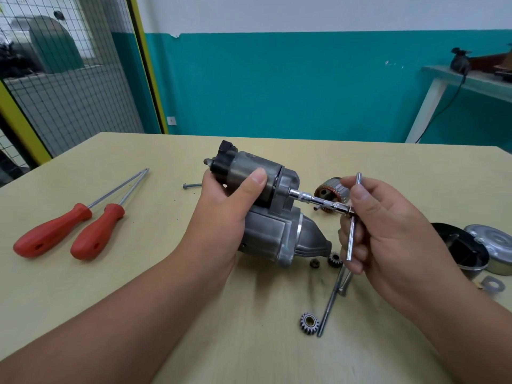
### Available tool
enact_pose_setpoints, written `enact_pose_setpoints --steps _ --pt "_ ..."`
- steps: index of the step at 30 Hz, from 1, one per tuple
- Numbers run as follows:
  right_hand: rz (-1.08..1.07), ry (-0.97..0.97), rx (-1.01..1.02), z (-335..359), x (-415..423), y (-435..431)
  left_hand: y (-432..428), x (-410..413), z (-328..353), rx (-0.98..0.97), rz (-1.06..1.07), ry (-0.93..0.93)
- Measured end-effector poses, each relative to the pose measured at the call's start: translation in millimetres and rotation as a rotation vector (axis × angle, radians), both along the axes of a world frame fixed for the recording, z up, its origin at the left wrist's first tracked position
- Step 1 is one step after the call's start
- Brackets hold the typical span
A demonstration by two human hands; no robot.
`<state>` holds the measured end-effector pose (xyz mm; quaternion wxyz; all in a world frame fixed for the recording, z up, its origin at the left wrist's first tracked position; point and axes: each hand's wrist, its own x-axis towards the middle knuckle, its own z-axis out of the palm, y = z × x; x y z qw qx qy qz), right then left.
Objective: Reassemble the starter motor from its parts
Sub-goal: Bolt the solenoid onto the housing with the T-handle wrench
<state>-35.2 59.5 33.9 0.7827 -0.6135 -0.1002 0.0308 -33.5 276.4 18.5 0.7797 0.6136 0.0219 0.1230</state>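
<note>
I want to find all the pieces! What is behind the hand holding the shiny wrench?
Behind the right hand and its T-handle wrench lies a copper-wound armature on the table. Only its left end shows; the hand covers the rest.

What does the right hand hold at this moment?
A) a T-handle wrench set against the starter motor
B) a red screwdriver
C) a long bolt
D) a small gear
A: the right hand grips the T-handle wrench, and its socket end meets the starter motor, which the left hand holds.
</note>
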Motion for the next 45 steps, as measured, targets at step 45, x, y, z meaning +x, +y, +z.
enact_pose_setpoints --steps 45 --pt "-0.172 -0.496 -0.765 2.9 -9.8 0.1 23.5 14.4 -9.7 -0.298 -0.237 0.058"
